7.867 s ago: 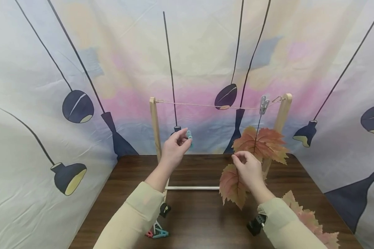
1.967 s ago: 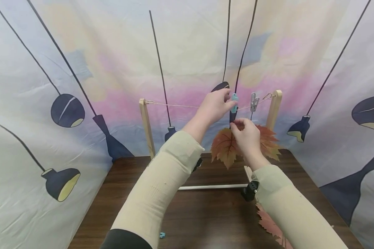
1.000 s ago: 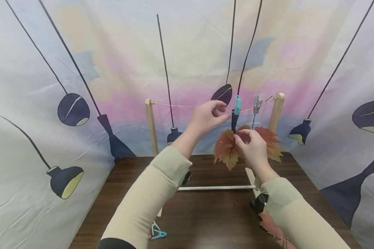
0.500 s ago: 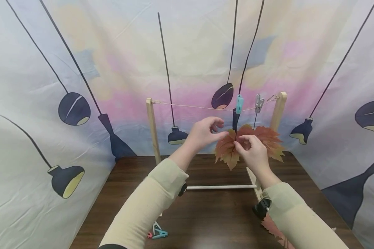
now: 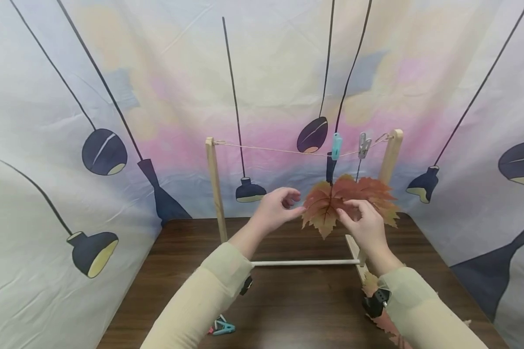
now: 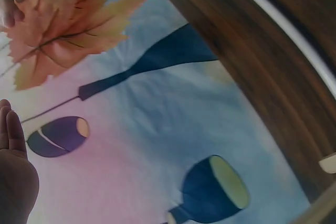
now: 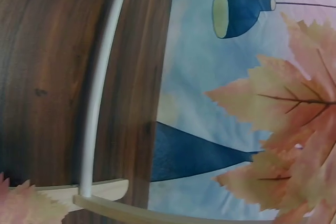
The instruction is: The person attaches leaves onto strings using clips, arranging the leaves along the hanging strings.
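A teal clothespin (image 5: 336, 146) is clipped on the string (image 5: 275, 149). Beneath it hangs an orange maple leaf (image 5: 320, 206), seen also in the left wrist view as a leaf (image 6: 63, 40). Beside it, a grey clothespin (image 5: 363, 146) holds a second leaf (image 5: 384, 198) by its stem, partly overlapped. My left hand (image 5: 274, 211) is just left of the nearer leaf, fingers loosely bent and holding nothing. At the leaf's right side is my right hand (image 5: 367, 227), thumb and forefinger apart; whether they touch the leaf is unclear. The right wrist view shows leaves (image 7: 294, 98) but no hand.
A wooden frame with a left post (image 5: 214, 182), a right post (image 5: 391, 155) and a white crossbar (image 5: 305, 263) stands on the dark table (image 5: 305, 305). Several clothespins (image 5: 222, 326) lie at front left. More leaves (image 5: 386, 322) lie under my right forearm.
My left hand carried the teal clothespin to the string, let go of it and came down leftward. The nearer leaf now hangs; my right hand has slid down from its stem and loosened.
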Tool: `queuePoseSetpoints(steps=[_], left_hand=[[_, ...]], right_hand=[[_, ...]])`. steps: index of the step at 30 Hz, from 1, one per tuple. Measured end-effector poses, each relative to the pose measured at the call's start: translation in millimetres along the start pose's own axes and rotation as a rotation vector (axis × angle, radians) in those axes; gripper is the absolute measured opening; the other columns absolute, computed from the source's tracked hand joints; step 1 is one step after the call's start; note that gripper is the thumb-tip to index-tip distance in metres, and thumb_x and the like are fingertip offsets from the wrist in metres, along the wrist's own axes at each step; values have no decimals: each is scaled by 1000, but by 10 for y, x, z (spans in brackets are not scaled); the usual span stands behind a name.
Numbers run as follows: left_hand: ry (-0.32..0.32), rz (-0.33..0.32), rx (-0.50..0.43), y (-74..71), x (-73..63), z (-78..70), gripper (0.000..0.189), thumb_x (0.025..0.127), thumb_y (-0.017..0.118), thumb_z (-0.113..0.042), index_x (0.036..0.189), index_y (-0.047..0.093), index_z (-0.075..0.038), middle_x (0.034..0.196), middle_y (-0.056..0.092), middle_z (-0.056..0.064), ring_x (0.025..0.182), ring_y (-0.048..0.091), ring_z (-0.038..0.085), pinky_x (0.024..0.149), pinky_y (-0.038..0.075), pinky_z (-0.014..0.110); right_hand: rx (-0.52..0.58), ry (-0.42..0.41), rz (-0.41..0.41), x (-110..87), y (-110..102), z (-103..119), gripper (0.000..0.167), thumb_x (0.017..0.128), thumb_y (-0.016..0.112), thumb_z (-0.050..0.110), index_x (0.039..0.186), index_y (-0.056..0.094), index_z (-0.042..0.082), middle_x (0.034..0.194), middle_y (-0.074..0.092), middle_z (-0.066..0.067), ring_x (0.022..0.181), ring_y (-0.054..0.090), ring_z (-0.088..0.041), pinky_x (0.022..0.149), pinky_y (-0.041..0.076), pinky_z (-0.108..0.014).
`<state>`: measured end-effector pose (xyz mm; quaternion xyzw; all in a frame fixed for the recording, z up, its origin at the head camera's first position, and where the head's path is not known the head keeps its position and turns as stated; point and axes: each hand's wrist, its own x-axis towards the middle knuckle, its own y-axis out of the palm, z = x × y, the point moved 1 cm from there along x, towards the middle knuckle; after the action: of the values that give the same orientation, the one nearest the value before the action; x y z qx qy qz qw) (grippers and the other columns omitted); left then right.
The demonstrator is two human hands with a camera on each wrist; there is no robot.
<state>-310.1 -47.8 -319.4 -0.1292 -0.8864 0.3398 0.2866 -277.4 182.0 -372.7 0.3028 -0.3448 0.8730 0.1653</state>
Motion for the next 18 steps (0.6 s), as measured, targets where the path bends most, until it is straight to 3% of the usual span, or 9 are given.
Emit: queuePoseSetpoints(steps=[9, 13, 18], left_hand=[[-30, -2, -21, 80, -204, 326, 35, 80, 75, -21, 109, 64, -6, 97, 65, 5, 86, 61, 15, 78, 49, 27], [-44, -13, -67, 184, -283, 432, 34, 80, 75, -18, 109, 63, -3, 97, 66, 7, 86, 62, 16, 78, 50, 27], [-87, 10, -92, 337, -385, 505, 34, 81, 74, -20, 109, 64, -5, 97, 66, 2, 87, 62, 13, 78, 49, 24]], right_hand=[[-25, 28, 62, -151, 30, -133, 23, 86, 68, 19, 103, 64, 3, 97, 62, -9, 73, 53, -21, 62, 43, -37], [-25, 39, 77, -228, 55, -175, 22, 86, 69, 19, 102, 64, 5, 95, 62, -6, 70, 50, -16, 60, 43, -32], [-40, 29, 88, -320, 87, -227, 22, 85, 70, 18, 101, 64, 5, 90, 62, -6, 65, 46, -12, 57, 41, -29]])
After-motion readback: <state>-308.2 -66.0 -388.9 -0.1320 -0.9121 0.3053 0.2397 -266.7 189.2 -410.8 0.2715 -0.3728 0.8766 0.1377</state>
